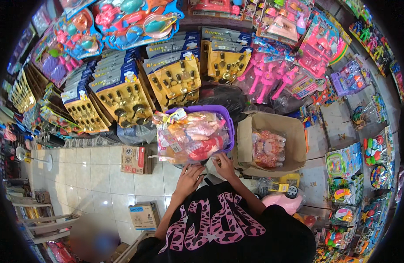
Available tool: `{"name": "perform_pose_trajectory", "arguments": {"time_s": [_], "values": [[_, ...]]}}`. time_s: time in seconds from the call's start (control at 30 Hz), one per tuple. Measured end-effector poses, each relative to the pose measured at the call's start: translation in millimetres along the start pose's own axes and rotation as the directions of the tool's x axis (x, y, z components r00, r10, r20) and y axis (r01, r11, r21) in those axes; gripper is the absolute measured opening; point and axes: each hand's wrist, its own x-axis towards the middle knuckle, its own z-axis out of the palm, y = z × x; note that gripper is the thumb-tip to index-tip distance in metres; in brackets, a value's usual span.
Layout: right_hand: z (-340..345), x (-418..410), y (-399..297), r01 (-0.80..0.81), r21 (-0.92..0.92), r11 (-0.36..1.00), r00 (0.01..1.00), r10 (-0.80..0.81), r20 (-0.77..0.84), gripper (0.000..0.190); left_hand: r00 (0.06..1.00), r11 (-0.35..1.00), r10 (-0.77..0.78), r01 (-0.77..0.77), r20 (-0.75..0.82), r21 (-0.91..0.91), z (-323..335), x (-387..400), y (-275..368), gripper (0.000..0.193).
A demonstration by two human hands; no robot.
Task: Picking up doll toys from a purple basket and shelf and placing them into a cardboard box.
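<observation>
Both of my hands are at the near edge of a purple plastic basket (232,128) heaped with dolls in clear plastic bags (200,131). My left hand (191,176) lies against the near side of the bagged dolls, fingers bent; its fingertips are partly hidden. My right hand (224,165) is at the basket's near right corner, thumb and fingers curled close together; whether they pinch anything cannot be made out. Just right of the basket stands an open cardboard box (272,169) with bagged dolls in patterned clothes (269,148) inside.
Carded kitchen play sets (123,98) hang ahead and left. Pink toys in bags (269,77) hang beyond the box. A small carton (136,160) and another carton (143,217) stand on the tiled floor at left. A yellow toy vehicle (282,184) lies near my right arm; packaged toys (343,161) line the right.
</observation>
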Motion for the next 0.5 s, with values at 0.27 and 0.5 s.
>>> {"name": "perform_pose_trajectory", "arguments": {"time_s": [0.27, 0.5], "values": [[-15.8, 67.9, -5.0, 0.287, -0.325, 0.901, 0.932, -0.341, -0.125, 0.034, 0.973, 0.974, -0.22, 0.223, -0.073, 0.048, 18.1, 29.8, -39.1, 0.049], [-9.0, 93.2, 24.1, 0.298, -0.228, 0.927, 0.953, -0.303, 0.011, 0.037, 0.962, 0.938, -0.266, 0.246, 0.055, 0.245, 23.0, 48.2, -50.8, 0.049]]}}
